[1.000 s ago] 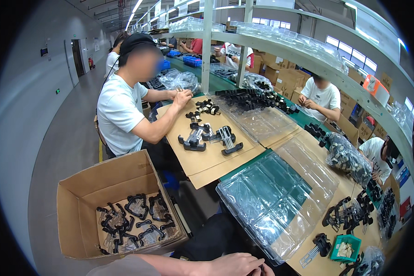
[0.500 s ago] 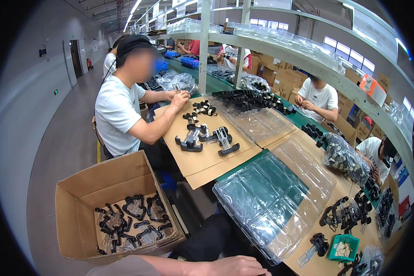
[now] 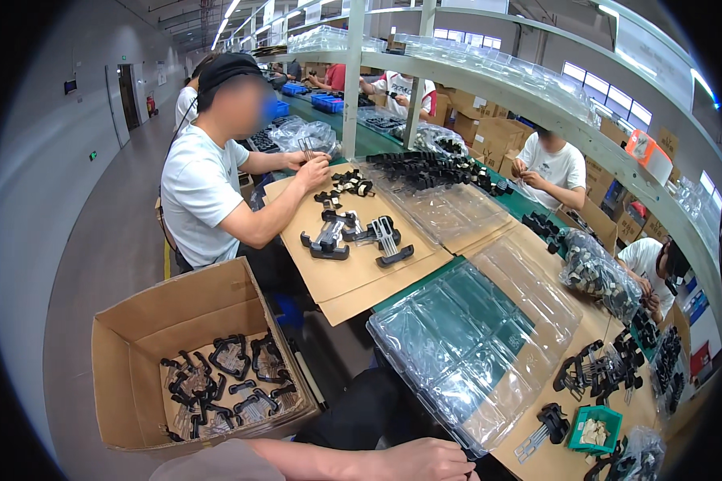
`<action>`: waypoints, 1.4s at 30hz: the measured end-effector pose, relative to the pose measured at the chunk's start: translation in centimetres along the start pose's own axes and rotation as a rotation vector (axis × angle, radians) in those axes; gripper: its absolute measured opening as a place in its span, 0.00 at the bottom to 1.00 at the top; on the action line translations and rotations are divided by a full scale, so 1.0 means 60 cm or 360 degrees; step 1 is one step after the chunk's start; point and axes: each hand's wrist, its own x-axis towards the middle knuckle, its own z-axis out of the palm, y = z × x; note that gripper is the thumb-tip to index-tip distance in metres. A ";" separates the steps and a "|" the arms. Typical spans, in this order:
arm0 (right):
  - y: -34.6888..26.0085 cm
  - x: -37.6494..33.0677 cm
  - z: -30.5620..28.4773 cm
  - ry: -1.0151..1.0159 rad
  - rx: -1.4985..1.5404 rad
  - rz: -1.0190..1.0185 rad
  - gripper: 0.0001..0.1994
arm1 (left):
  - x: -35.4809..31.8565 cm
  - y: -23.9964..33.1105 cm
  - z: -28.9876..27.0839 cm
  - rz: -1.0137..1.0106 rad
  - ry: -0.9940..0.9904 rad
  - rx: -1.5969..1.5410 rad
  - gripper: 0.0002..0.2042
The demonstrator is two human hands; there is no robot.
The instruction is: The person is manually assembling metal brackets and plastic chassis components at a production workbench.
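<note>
My left hand (image 3: 429, 461) is at the lower edge of the head view, its forearm reaching in from the lower left. Its knuckles face up and the fingers curl down out of the picture, so whatever they hold is hidden. The near corner of a clear plastic tray (image 3: 381, 327) lies just beyond it. Right of the hand, on brown cardboard, rests a black clamp-like part with metal prongs (image 3: 543, 430), beside a green bin (image 3: 614, 443) of small pale pieces. My right hand is out of the picture.
A cardboard box (image 3: 132, 341) holding several black bracket parts stands at the left. Beyond it a co-worker (image 3: 204, 180) handles a pronged part over more brackets (image 3: 385, 232). A bag of black parts (image 3: 598, 268) lies at the right. A shelf post (image 3: 353, 88) rises behind the table.
The view has shifted a little, and my left hand sits slightly higher and further right in the picture. The co-worker on the left still handles the pronged part.
</note>
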 end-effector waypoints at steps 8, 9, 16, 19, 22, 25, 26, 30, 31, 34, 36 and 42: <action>-0.025 0.013 -0.035 -0.0290 -0.0416 -0.0044 0.17 | -0.008 0.014 0.003 -0.0082 -0.0264 0.0072 0.05; -0.035 0.010 -0.040 -0.0343 -0.0478 -0.0054 0.17 | -0.013 0.020 0.007 -0.0167 -0.0230 0.0083 0.05; -0.133 0.017 -0.003 -0.0601 -0.0885 -0.0014 0.20 | -0.017 0.051 -0.001 -0.0751 -0.0217 0.0146 0.08; -0.164 0.007 0.024 -0.0413 -0.0981 0.0054 0.22 | -0.008 0.038 -0.028 -0.0624 -0.0442 0.0070 0.17; -0.188 0.021 0.052 -0.0533 -0.0849 -0.0068 0.25 | -0.018 0.029 -0.031 -0.0583 -0.0373 0.0276 0.15; -0.194 0.036 0.039 -0.0671 -0.0995 -0.0114 0.31 | -0.009 0.029 -0.031 -0.0671 -0.0262 0.0108 0.15; -0.195 0.037 0.033 -0.0818 -0.0990 -0.0091 0.33 | -0.008 0.029 -0.027 -0.0739 -0.0107 0.0081 0.15; -0.206 0.018 0.031 -0.0739 -0.1061 0.0024 0.33 | -0.021 0.036 -0.004 -0.0733 -0.0261 0.0035 0.16; -0.206 0.018 0.029 -0.0734 -0.1069 0.0029 0.33 | -0.024 0.035 0.001 -0.0738 -0.0285 0.0049 0.16; -0.198 0.016 0.021 -0.0750 -0.1024 0.0089 0.33 | -0.042 0.029 0.010 -0.0727 -0.0252 -0.0030 0.18; -0.190 0.014 0.018 -0.0791 -0.0961 0.0116 0.33 | -0.051 0.024 0.014 -0.0730 -0.0192 -0.0080 0.20; -0.175 0.010 0.020 -0.0769 -0.1013 0.0084 0.31 | -0.071 0.029 0.015 -0.0774 -0.0296 0.0093 0.21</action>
